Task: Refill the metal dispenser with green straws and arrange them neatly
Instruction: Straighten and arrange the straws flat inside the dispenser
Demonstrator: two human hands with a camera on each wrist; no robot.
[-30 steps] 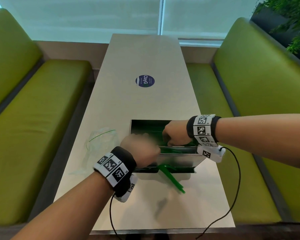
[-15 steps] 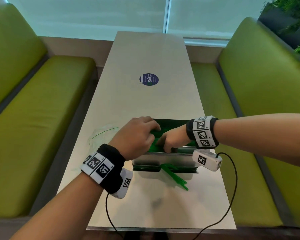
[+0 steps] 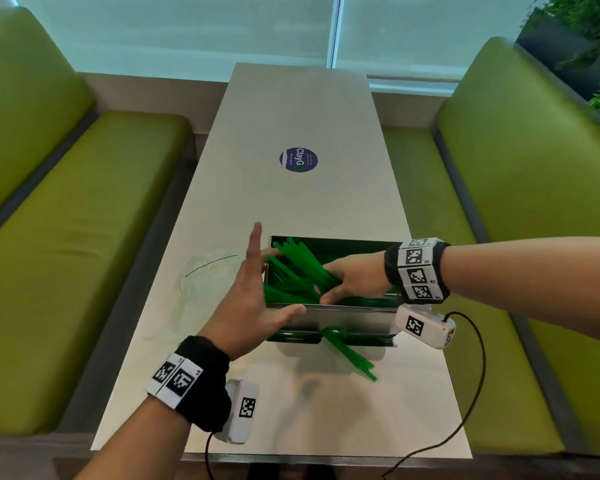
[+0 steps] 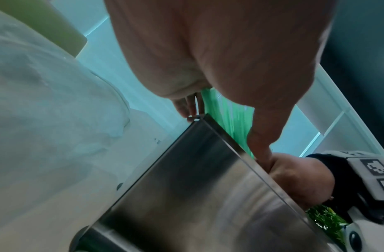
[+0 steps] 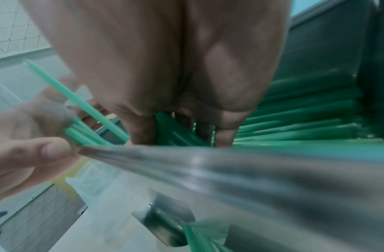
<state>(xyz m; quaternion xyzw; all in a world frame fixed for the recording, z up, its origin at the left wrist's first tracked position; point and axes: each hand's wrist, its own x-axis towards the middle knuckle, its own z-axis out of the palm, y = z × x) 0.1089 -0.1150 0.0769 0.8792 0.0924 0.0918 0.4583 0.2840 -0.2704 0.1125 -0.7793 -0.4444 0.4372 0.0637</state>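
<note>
The metal dispenser (image 3: 343, 317) stands on the table near me, its top open and full of green straws (image 3: 302, 271). A bunch of them slants up over the box's left end. My right hand (image 3: 350, 282) reaches into the box from the right, and its thumb and fingers hold that bunch (image 5: 178, 133). My left hand (image 3: 253, 282) stands flat and open at the left end, fingers straight up, palm against the straw ends (image 5: 78, 133), thumb on the front rim. More straws (image 3: 350, 355) poke out of the front slot onto the table.
A clear plastic bag (image 3: 208, 271) lies on the table (image 3: 291, 116) left of the dispenser. A round blue sticker (image 3: 298, 160) sits farther up the table. Green benches (image 3: 66, 237) run along both sides. Cables from my wrists trail over the near edge.
My left hand has come off the top of the straws and opened flat at the dispenser's left end. The bunch in my right hand now slants up at the left.
</note>
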